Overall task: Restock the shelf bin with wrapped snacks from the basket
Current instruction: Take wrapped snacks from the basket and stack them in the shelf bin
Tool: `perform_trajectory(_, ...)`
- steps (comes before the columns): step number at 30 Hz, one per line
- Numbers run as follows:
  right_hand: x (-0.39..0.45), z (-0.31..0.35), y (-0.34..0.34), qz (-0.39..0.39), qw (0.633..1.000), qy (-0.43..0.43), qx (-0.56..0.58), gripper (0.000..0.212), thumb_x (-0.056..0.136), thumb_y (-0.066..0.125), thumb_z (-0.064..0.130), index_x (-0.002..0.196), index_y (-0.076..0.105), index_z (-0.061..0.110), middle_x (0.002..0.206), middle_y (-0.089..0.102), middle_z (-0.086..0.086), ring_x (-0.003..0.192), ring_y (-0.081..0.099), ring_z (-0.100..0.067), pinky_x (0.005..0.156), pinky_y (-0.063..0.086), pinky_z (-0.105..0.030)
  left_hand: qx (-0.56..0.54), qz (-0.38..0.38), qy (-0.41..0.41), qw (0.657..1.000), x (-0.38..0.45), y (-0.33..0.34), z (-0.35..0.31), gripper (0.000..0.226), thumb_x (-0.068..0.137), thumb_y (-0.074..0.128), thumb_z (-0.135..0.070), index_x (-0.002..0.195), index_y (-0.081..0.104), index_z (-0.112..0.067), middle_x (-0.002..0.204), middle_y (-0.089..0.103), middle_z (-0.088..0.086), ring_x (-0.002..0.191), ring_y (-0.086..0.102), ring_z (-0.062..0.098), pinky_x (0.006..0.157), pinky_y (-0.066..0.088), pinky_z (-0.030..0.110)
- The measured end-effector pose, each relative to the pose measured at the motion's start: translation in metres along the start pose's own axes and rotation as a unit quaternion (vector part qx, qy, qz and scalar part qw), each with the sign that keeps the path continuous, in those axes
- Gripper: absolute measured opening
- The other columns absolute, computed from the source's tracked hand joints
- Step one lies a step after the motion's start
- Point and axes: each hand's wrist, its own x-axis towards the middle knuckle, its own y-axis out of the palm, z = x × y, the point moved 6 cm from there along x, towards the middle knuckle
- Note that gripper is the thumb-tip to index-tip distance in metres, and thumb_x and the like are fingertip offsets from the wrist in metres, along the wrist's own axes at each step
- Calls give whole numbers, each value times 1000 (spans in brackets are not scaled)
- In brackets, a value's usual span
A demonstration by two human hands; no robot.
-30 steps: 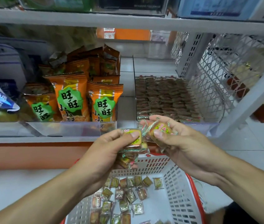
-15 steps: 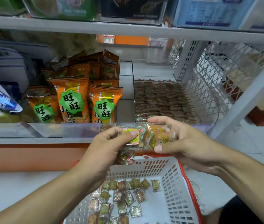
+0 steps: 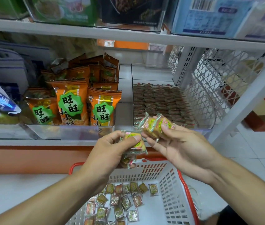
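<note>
Both hands grip wrapped snacks above our basket [image 3: 174, 189]: left hand [image 3: 110, 153] pinches a small stack [image 3: 134, 142]; right hand [image 3: 182, 146] holds about three [image 3: 157, 125] before the shelf bin [image 3: 161, 103]; three orange bags [image 3: 73, 103] stand leftward.

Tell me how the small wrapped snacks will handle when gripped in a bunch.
The snacks are likely light: the right hand pinches several with fingertips alone. Their glossy wrappers probably slide on each other, so the left hand's stack may fan out. Crimped ends look floppy.
</note>
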Motion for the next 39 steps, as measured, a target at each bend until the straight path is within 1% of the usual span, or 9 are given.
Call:
perform_trajectory(5, -3, -7, 1, 27, 992, 32, -115, 32, 100, 52, 17, 125, 69, 6, 129, 68, -13, 117, 64, -23, 88, 50, -34, 36, -10, 30, 999, -1, -3, -4, 62, 71, 85, -51, 101, 59, -3, 92, 79, 16, 72, 73, 33, 62, 58, 36)
perform_trajectory(12, -8, 2, -2, 56, 959, 49, -273, 49, 86, 75, 12, 132, 61, 16, 109, 74, -11, 89, 69, -17, 63, 50, -23, 54, -4, 62, 997, -2, -3, -12, 43, 76, 81, -46, 92, 68, -8, 84, 78, 8, 65, 72, 16, 53, 53, 22)
perform_trajectory(15, -12, -3, -1, 93, 937, 67, -331, 56, 81, 80, 12, 130, 58, 26, 109, 74, -12, 93, 67, -22, 65, 47, -27, 74, -1, 65, 995, -2, -1, -11, 44, 74, 81, -49, 93, 70, -11, 90, 78, 13, 69, 71, 16, 58, 52, 31)
perform_trajectory(20, -12, 3, -5, 68, 944, 25, -323, 41, 74, 81, -1, 108, 60, 9, 103, 73, -14, 96, 68, -21, 88, 56, -31, 61, -17, 55, 996, -2, -2, -7, 48, 73, 82, -59, 88, 70, -15, 82, 76, 10, 67, 64, 22, 67, 48, 41)
perform_trajectory(27, -13, 34, -10, 12, 930, -36, -364, 55, 68, 82, -1, 117, 60, 9, 107, 75, -12, 94, 71, -22, 83, 60, -33, 72, -3, 39, 997, 4, -2, 1, 49, 75, 80, -63, 92, 72, -18, 91, 78, 12, 75, 71, 25, 71, 50, 43)
perform_trajectory(30, -17, 82, -12, -27, 817, -94, -568, 50, 73, 85, 3, 116, 67, 22, 107, 77, -2, 100, 73, -15, 93, 56, -30, 89, 27, 42, 995, 8, 4, 0, 56, 69, 80, -69, 97, 74, -21, 92, 78, 10, 72, 67, 20, 66, 49, 38)
perform_trajectory(33, -12, 129, -25, -107, 659, -87, -740, 42, 80, 81, 3, 112, 71, 28, 104, 76, 8, 90, 70, 0, 82, 54, -14, 93, 66, 44, 992, 11, 13, -2, 55, 70, 80, -69, 98, 74, -22, 91, 78, 8, 71, 69, 18, 65, 53, 35)
perform_trajectory(36, 6, 143, -39, -117, 460, -2, -880, 29, 86, 70, 10, 106, 69, 31, 103, 71, 8, 91, 65, -12, 81, 55, -30, 100, 83, 55, 990, 16, 20, -6, 50, 75, 80, -63, 100, 73, -20, 91, 78, 11, 72, 70, 21, 66, 56, 35)
perform_trajectory(39, 28, 132, -56, -80, 350, 96, -928, 22, 87, 55, 9, 101, 70, 19, 100, 70, -3, 90, 63, -26, 78, 56, -37, 108, 89, 68, 988, 19, 26, -11, 41, 79, 77, -58, 99, 72, -22, 91, 79, 8, 73, 73, 21, 61, 55, 28)
